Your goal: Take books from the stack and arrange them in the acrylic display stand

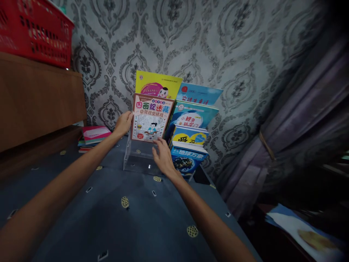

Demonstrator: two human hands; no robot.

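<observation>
At left on the clear rack (141, 166), the left hand (124, 123) pinches the picture book (152, 118); the right hand (163, 154), spread, meets its bottom. Right-side books (187, 160) stand racked; a left stack (95, 134) lies unracked.

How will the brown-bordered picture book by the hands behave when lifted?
The brown-bordered book should stay fairly stiff: its cover shows no sag. It's probably light, as its visible edge looks slim. Because the left hand is at its side edge, it may twist.
</observation>
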